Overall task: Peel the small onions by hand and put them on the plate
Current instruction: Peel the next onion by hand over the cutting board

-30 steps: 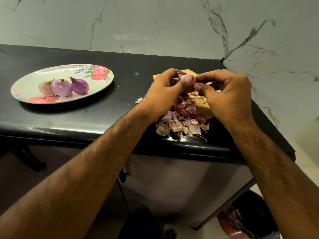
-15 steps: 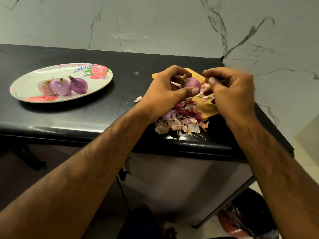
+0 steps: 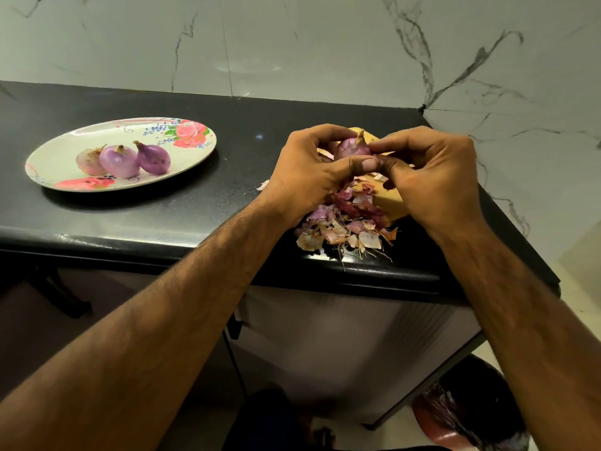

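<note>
A small purple onion point(image 3: 352, 148) with a dry stem tip sits between both hands above the counter. My left hand point(image 3: 309, 170) cups it from the left with the thumb under it. My right hand point(image 3: 435, 177) pinches its right side with thumb and fingertips. Three peeled onions point(image 3: 123, 159) lie together on the floral oval plate point(image 3: 192, 148) at the left. A heap of onion skins point(image 3: 344, 222) lies under the hands, partly on a yellow board point(image 3: 392, 203) that the hands mostly hide.
The black counter point(image 3: 227, 190) ends at a front edge just below the skins and at a right edge near the marble wall. A red bin with a dark liner point(image 3: 468, 415) stands on the floor at the lower right.
My right hand, apart from the onion half a second ago, has come back onto it. The onion has turned in my left hand so its stem points up.
</note>
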